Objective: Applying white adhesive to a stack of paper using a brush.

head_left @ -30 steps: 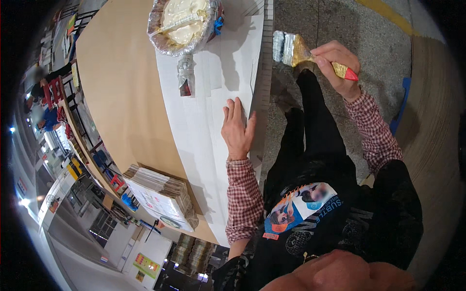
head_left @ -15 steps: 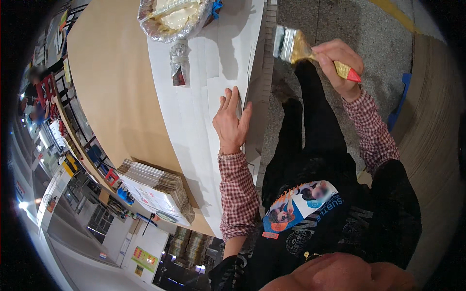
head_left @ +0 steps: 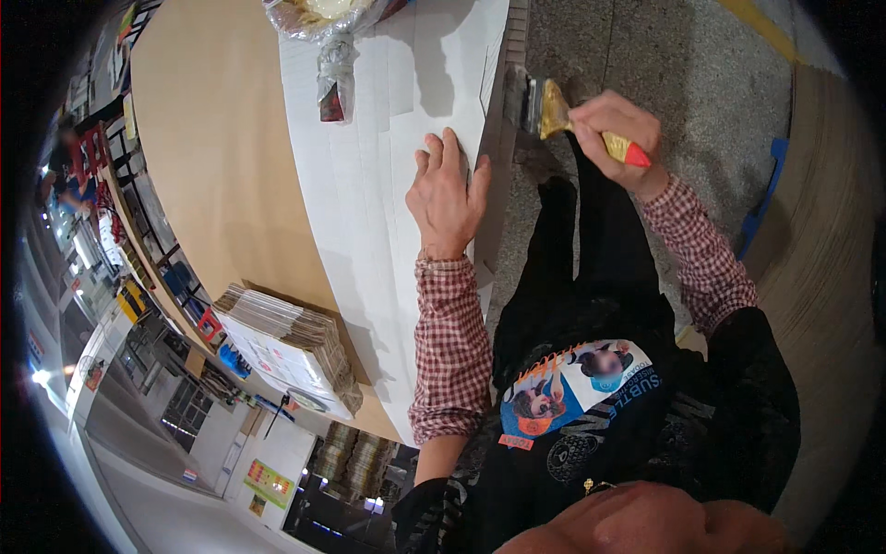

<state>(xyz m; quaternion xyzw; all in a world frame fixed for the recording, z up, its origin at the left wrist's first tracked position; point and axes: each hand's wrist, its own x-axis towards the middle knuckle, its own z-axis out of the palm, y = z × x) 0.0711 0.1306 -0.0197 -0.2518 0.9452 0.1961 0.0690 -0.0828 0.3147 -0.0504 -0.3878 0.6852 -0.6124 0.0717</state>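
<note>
My right hand [head_left: 616, 138] grips a wide flat paintbrush [head_left: 556, 109] by its yellow handle with a red end. The bristles point left, close to the side of a stack of white cardboard sheets [head_left: 378, 166]; whether they touch it I cannot tell. Flat on the stack, near its right edge, lies my left hand [head_left: 445, 198] with its fingers stretched out. Beyond it, at the top edge of the view, is a plastic-covered bowl [head_left: 309, 20] of cream-coloured paste. A plastic-wrapped piece with a dark red end [head_left: 334, 83] sticks out from the bowl toward me.
Brown board [head_left: 212, 157] extends to the left of the white sheets. A bundle of folded cardboard [head_left: 286, 346] sits on it at the near left. Speckled floor [head_left: 692, 83] is on the right, with more stacked board [head_left: 821, 249] at the far right. Other people [head_left: 69, 166] are in the distance.
My right hand has brought the brush down and slightly left, toward the stack's side. My left hand stays flat on the sheets. The bowl now sits higher in the view, partly cut off.
</note>
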